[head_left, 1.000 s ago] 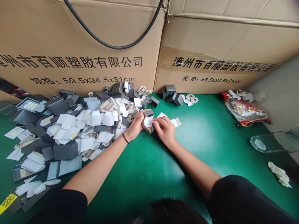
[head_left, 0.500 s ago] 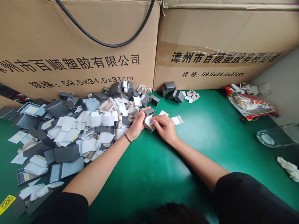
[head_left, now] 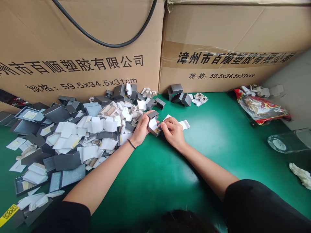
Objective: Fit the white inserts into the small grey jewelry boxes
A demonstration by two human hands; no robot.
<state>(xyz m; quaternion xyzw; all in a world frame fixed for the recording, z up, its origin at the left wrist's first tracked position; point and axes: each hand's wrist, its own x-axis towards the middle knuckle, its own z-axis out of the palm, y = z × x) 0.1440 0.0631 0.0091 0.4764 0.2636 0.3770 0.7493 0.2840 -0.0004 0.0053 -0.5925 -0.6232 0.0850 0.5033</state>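
Note:
My left hand (head_left: 141,130) is closed around a small dark grey hinged box (head_left: 153,124), which is tipped open with a white lining inside its lid. Close against the box's right side, my right hand (head_left: 173,131) has its thumb and fingers pinched together; whatever is between them is too small to make out. White slips (head_left: 185,124) lie on the green tabletop just behind my right hand. To the left spreads a heap of grey boxes (head_left: 66,160), white pads (head_left: 69,139) and beige inserts (head_left: 109,110).
Two large cardboard cartons (head_left: 97,29) stand along the back, with a black cable (head_left: 116,45) hanging before them. Several grey boxes (head_left: 179,95) sit by the cartons. At right are a red snack bag (head_left: 263,108), a clear glass (head_left: 286,142) and a crumpled tissue (head_left: 301,174).
My right fingers have drawn back from the box's inside to its right edge, uncovering more white lining. My left hand still holds the box, shifted slightly left.

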